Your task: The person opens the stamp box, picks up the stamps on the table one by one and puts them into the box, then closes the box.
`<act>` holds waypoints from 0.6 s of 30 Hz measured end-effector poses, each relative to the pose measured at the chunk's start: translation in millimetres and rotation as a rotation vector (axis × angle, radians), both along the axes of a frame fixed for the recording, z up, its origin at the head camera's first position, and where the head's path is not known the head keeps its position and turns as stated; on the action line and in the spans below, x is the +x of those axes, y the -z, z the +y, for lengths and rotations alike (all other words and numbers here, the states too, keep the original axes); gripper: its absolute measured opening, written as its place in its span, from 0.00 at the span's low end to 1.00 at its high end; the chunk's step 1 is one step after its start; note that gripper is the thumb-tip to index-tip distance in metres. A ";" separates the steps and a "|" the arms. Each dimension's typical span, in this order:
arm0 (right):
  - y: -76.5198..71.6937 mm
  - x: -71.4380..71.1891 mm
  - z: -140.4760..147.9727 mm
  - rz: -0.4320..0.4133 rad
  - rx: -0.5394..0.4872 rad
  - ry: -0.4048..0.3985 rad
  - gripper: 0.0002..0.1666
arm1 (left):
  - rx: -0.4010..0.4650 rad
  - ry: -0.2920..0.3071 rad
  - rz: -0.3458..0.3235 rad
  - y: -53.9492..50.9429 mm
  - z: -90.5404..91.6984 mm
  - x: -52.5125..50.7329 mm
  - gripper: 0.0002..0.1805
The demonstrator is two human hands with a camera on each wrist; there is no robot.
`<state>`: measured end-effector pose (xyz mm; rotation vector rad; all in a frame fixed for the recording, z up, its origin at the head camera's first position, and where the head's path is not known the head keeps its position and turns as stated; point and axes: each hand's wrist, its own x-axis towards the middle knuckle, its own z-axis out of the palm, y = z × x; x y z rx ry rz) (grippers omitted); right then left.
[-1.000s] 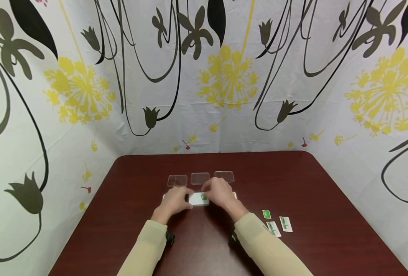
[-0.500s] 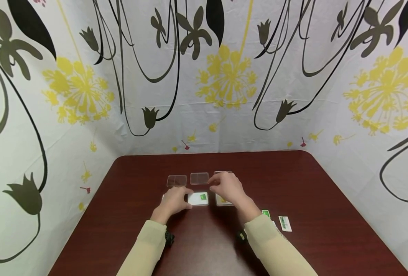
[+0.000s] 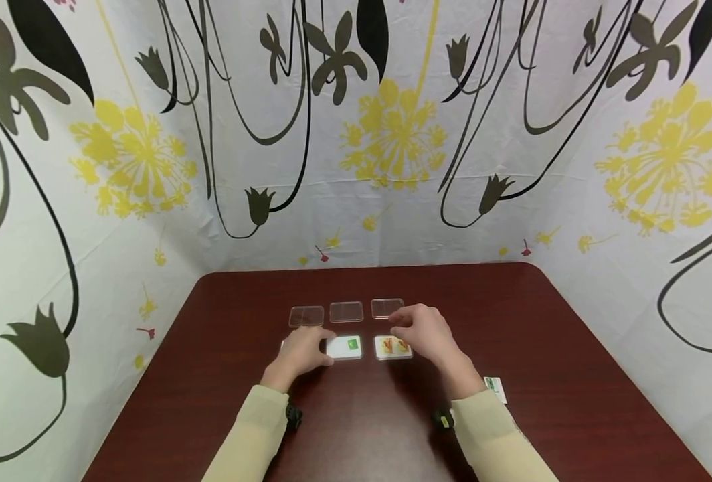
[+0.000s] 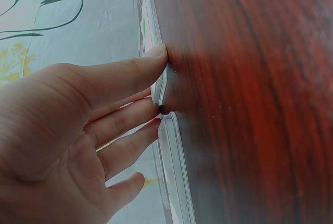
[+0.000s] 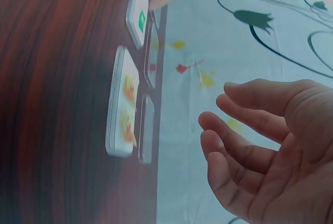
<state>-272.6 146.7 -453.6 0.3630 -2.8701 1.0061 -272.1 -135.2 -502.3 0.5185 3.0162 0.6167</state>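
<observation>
In the head view, my left hand (image 3: pixel 298 351) holds the left end of the middle flat white case (image 3: pixel 339 348), thumb at its near edge and a finger by its far edge. A small green sticker (image 3: pixel 352 344) lies on this case. Another white case (image 4: pixel 177 166) lies beside my left fingers, mostly hidden from the head view. To the right rests a white case with two orange-yellow pictures (image 3: pixel 393 347). My right hand (image 3: pixel 426 331) hovers above and right of it with loosely bent fingers. In the right wrist view nothing shows between those fingers.
Three clear plastic lids or trays, left (image 3: pixel 306 316), middle (image 3: pixel 346 311) and right (image 3: pixel 387 308), lie in a row behind the cases. A paper piece with green print (image 3: pixel 496 388) shows past my right forearm. Patterned cloth (image 3: pixel 380 221) hangs behind the dark red table (image 3: pixel 241 288).
My right hand has left the middle case and moved right, uncovering the green sticker and the case with orange pictures. Its forearm now hides some paper pieces. My left hand stays put.
</observation>
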 end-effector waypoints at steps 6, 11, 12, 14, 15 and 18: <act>-2.5 8.3 23.3 0.008 0.023 0.051 0.10 | 0.002 -0.008 -0.004 1.1 0.0 1.8 0.29; -2.3 15.5 43.6 -0.009 0.039 0.078 0.11 | 0.011 -0.010 -0.009 1.5 0.2 2.4 0.29; -1.8 16.7 47.6 -0.015 0.042 0.082 0.11 | 0.010 -0.010 -0.009 1.2 0.2 2.5 0.29; -0.6 18.4 55.3 -0.020 0.043 0.091 0.12 | 0.013 -0.008 -0.008 0.4 0.1 2.7 0.29; 0.1 19.4 59.2 -0.022 0.043 0.097 0.12 | 0.012 -0.008 -0.006 0.2 0.0 2.6 0.29; 2.3 22.5 71.2 -0.030 0.040 0.110 0.12 | 0.015 -0.001 -0.001 0.2 -0.2 2.0 0.28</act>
